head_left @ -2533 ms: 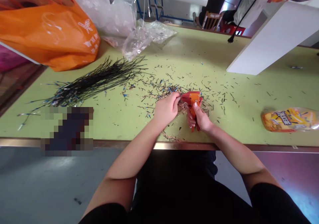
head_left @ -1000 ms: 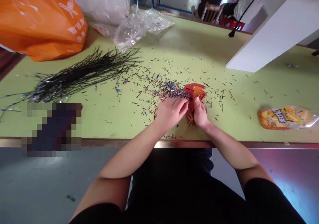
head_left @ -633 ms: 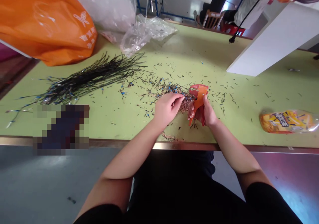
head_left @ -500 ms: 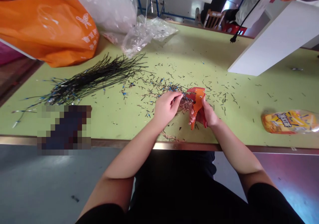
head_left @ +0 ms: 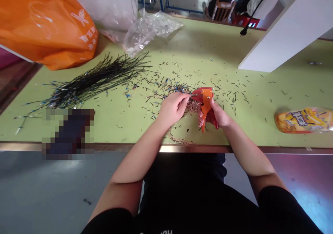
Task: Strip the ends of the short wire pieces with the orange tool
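Observation:
My right hand [head_left: 217, 114] is wrapped round the handles of an orange and red hand tool [head_left: 206, 100], whose head points away from me. Just left of the tool, my left hand [head_left: 173, 107] pinches a thin dark wire [head_left: 192, 95] that reaches the tool's jaws. Beneath and around both hands lie black and blue clippings [head_left: 180, 88] and a heap of copper-coloured strands [head_left: 193, 105]. A long bundle of black wires [head_left: 96, 76] rests on the table to the left.
An orange bag [head_left: 49, 29] and clear plastic bags [head_left: 145, 29] stand at the back left of the green table [head_left: 125, 123]. A pixelated dark object [head_left: 69, 131] overlaps the front edge. A yellow packet [head_left: 303, 120] and white panel [head_left: 281, 32] are right. A person sits beyond.
The tool's handles have opened slightly and its head now meets the wire from my left hand. The whole view has shifted a little.

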`<state>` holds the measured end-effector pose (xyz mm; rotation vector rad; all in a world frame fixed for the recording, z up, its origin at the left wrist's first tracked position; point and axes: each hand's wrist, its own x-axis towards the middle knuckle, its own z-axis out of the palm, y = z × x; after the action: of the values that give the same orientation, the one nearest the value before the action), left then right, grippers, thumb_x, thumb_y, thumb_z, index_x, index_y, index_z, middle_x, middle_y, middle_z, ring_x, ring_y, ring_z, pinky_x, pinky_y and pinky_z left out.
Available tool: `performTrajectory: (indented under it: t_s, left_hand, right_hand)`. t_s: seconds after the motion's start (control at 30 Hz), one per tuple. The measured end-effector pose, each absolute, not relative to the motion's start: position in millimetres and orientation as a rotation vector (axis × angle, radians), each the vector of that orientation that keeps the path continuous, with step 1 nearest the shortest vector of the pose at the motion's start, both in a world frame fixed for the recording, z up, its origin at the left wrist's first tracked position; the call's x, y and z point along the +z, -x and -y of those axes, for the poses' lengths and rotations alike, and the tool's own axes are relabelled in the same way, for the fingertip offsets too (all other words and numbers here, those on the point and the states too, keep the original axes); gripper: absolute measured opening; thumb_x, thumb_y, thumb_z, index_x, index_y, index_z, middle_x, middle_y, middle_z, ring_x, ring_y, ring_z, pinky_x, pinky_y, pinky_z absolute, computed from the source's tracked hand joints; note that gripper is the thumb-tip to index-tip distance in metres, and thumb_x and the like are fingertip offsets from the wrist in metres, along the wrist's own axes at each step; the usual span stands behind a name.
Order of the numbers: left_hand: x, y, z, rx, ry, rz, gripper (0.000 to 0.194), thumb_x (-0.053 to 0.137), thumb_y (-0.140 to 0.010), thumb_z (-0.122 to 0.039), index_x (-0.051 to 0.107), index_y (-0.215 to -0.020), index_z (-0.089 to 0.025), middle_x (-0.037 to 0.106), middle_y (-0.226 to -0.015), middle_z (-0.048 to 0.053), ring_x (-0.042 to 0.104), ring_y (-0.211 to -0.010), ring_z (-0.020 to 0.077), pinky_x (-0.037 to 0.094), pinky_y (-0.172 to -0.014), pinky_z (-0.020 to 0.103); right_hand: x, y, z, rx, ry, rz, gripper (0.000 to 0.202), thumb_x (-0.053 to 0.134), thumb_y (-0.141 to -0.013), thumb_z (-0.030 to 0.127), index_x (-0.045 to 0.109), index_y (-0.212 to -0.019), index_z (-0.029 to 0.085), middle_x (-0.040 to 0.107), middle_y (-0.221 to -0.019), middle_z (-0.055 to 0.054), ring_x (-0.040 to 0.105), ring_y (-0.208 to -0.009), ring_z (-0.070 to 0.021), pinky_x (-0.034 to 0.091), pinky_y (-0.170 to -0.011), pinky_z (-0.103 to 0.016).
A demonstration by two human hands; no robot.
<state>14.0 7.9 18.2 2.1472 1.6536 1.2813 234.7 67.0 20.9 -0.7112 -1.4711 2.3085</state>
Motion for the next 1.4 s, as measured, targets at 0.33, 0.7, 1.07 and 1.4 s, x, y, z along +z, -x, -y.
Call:
performTrajectory:
  t_s: [0.33, 0.7, 1.07, 1.4]
  left_hand:
    - [17, -7, -10, 1.398, -1.874, -1.772, 0.021, 0.056, -0.105, -0.030, 0.073, -0.112, -0.022, 0.080, -0.102, 0.004, 0.074, -0.088, 0.0155, 0.057, -0.078, 0.029]
    - [8, -2, -15, 1.473, -1.884, -1.875, 0.021, 0.060, -0.103, -0.037, 0.074, -0.102, -0.021, 0.077, -0.090, 0.002, 0.069, -0.081, 0.0164, 0.055, -0.080, 0.032]
    - [10, -5, -14, 1.425, -1.976, -1.784, 0.020, 0.053, -0.104, -0.026, 0.071, -0.111, -0.022, 0.076, -0.094, 0.003, 0.070, -0.093, 0.0186, 0.055, -0.087, 0.033]
    - [6, -5, -14, 1.449, -1.949, -1.793, 0.020, 0.053, -0.105, -0.027, 0.071, -0.110, -0.022, 0.077, -0.095, 0.003, 0.071, -0.087, 0.0166, 0.056, -0.082, 0.031]
  right_hand:
    - [53, -261, -82, 1.918, 0.854, 1.290, 0.079, 0.027, -0.085, 0.097, 0.053, -0.070, 0.024, 0.049, -0.057, 0.000, 0.057, -0.053, -0.0177, 0.058, -0.056, -0.039]
    - [26, -273, -101, 1.171, 0.872, 1.582, 0.041, 0.066, -0.093, 0.066, 0.069, -0.112, 0.029, 0.074, -0.107, -0.007, 0.074, -0.107, -0.0245, 0.063, -0.092, -0.041]
    - [23, -264, -95, 1.184, 0.901, 1.614, 0.038, 0.076, -0.088, 0.061, 0.071, -0.104, 0.027, 0.067, -0.091, -0.003, 0.070, -0.086, -0.0201, 0.063, -0.082, -0.036]
    - [17, -257, -93, 1.607, 1.011, 1.412, 0.046, 0.077, -0.084, 0.066, 0.069, -0.091, 0.022, 0.070, -0.085, -0.004, 0.073, -0.080, -0.0197, 0.066, -0.074, -0.036]
